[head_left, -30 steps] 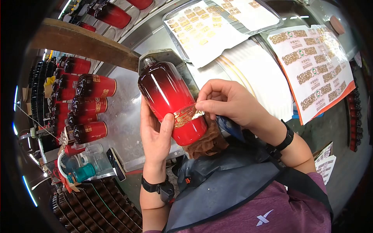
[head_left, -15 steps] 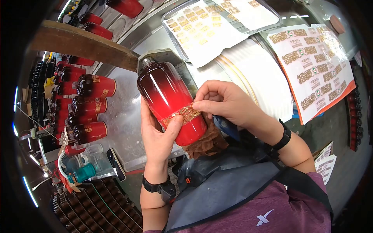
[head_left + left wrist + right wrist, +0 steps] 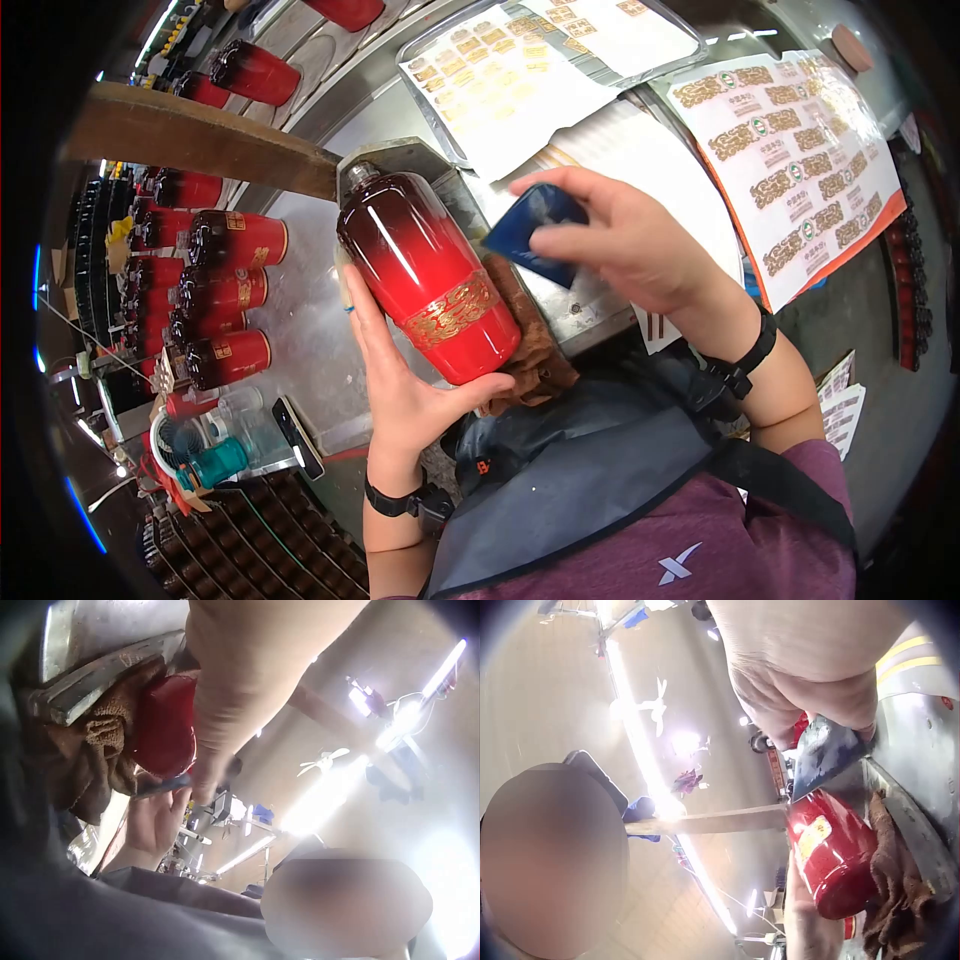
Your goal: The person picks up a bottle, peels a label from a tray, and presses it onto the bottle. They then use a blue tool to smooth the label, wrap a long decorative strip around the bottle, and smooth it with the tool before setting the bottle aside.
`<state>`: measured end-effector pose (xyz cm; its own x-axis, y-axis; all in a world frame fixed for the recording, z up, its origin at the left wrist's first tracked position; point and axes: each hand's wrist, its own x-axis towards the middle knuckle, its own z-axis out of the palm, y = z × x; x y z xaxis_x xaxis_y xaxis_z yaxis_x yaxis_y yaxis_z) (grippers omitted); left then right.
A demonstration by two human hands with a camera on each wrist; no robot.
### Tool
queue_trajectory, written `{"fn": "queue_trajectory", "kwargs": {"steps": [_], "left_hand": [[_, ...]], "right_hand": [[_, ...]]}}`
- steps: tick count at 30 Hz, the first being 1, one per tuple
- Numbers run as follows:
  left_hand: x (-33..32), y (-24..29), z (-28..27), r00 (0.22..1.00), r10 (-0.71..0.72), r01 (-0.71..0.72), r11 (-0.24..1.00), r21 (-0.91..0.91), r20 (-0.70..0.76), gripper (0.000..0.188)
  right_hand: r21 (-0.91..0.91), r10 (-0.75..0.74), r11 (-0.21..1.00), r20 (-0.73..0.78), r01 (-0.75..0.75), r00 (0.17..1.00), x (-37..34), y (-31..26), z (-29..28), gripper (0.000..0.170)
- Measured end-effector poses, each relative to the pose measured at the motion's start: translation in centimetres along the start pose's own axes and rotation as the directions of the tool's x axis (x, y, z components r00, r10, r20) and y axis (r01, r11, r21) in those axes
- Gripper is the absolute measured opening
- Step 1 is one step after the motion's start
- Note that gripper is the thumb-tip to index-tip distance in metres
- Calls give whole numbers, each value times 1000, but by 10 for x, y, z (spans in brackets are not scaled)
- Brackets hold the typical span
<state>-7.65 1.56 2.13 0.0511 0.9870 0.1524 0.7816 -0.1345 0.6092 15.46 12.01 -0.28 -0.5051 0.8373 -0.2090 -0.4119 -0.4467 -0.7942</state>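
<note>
A glossy red bottle (image 3: 432,270), dark toward its neck, lies tilted over a brown cloth (image 3: 535,370). Round its lower body runs a gold ornamental label (image 3: 455,312). My left hand (image 3: 400,385) supports the bottle with straight fingers along its left side, its thumb stretched past the base. To the right of the label, my right hand (image 3: 625,240) pinches a flat blue scraper (image 3: 535,228) between thumb and fingers. In the right wrist view the scraper's edge (image 3: 821,761) comes close over the bottle (image 3: 832,859).
A metal tray (image 3: 425,95) with sheets of small gold stickers stands at the top. Printed label sheets (image 3: 790,160) lie to the right. Several finished bottles (image 3: 235,240) are on the left, near a phone (image 3: 298,438) and a teal jar (image 3: 218,462). A wooden bar (image 3: 200,140) crosses the upper left.
My right hand has left the label's end, moved up and right, and turned the blue scraper outward. My left thumb has slid off the label to the base. The label now lies flat.
</note>
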Motion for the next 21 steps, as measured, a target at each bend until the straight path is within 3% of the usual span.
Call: {"fn": "queue_trajectory", "kwargs": {"steps": [1,3,4,7,9,11,13,15,17,18,19,21], "left_hand": [[0,1,-1,1000,2,-2,1000,1,1,153],[1,4,-3,1000,-4,3,1000,20,11,152],[1,4,-4,1000,-3,3,1000,22,12,152],[1,1,-6,999,0,-2,998,59,38,150],[0,-3,-5,999,40,-42,996,83,26,148],[0,-7,-3,999,35,-35,998,48,9,147],[-2,-11,1,1000,27,-27,1000,14,-6,146],[-4,-17,3,999,18,-19,999,-50,-32,144],[-4,-26,5,998,52,-54,997,-58,-42,143],[-5,-29,5,996,81,-84,995,-62,-40,142],[-4,-31,7,996,77,-79,995,-60,-45,142],[-4,-32,9,997,60,-68,982,-176,-50,143]], "right_hand": [[1,-2,1000,-1,2,1000,0,0,4,30],[-76,46,997,213,-31,976,2,-1,19,32],[-207,36,978,232,14,972,5,2,20,31],[-355,131,932,151,-70,980,15,8,0,26],[-534,74,844,16,-54,997,16,-3,-15,24],[-468,-5,883,58,31,998,9,-5,-11,24],[-419,-148,878,226,233,963,3,4,8,24],[-487,-132,842,231,232,964,8,4,4,24],[-655,76,753,-1,-58,997,19,-12,-11,26],[-515,76,855,3,-64,997,15,-15,-10,27],[-517,80,854,9,-64,997,12,-11,-4,27],[-412,-59,895,273,172,960,4,3,10,25]]}}
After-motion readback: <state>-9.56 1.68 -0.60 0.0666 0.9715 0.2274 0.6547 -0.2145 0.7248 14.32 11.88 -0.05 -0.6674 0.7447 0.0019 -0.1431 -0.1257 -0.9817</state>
